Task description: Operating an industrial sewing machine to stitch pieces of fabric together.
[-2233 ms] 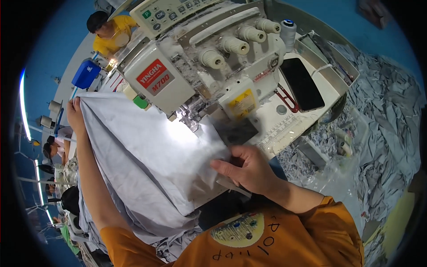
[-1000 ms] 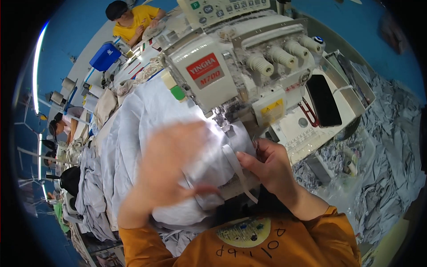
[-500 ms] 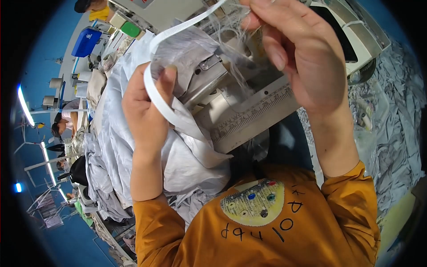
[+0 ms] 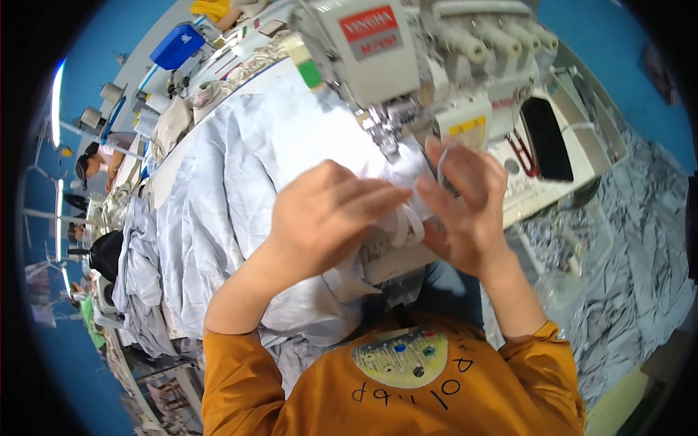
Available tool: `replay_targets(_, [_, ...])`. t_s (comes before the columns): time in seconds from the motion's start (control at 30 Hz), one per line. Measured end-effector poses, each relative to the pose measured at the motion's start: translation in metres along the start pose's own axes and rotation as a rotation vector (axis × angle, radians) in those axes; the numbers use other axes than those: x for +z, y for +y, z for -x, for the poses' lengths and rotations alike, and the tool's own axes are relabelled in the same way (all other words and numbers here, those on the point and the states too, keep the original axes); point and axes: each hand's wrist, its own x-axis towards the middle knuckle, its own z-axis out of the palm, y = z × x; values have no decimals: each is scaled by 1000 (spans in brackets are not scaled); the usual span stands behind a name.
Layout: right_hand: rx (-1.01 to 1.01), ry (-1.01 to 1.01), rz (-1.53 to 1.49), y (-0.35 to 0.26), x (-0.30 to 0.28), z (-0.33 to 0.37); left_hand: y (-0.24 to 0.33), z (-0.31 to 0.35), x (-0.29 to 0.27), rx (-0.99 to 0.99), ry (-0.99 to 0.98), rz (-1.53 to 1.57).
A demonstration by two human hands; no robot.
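Observation:
A narrow white band [image 4: 413, 227] curves between my two hands, in front of the sewing machine's [image 4: 378, 65] needle area. My left hand [image 4: 320, 218] reaches in from the left, its fingers pressed together over the band; the thumb is hidden behind them. Facing it, my right hand [image 4: 472, 214] has curled fingers, and another stretch of the band passes among them. Both hands are slightly blurred. Pale white-blue fabric [image 4: 218, 189] spreads from under the needle area across the table to the left, partly covered by my left hand and forearm.
On the machine's right side lie a black phone [image 4: 547, 139] and small red-handled snips [image 4: 522, 154]. Grey cloth [image 4: 632, 269] is heaped at the right, beside a clear plastic bag [image 4: 560, 247]. Toward the far left stands a blue box [image 4: 177, 46]; other people work beyond.
My raised right hand has come down and my left hand has moved right, bringing them close together. The loose threads at my right fingers no longer show. The view now takes in more of the machine.

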Motion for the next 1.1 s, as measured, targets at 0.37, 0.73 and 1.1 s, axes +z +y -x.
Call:
replay_targets(0.37, [-48, -32, 139, 7, -16, 8, 3, 8, 3, 122, 87, -72])
replay_targets(0.73, [-102, -168, 186, 2, -2, 5, -1, 11, -3, 84, 20, 2])
replay_targets(1.1, [-26, -140, 195, -10, -7, -1, 8, 8, -11, -54, -49, -17])
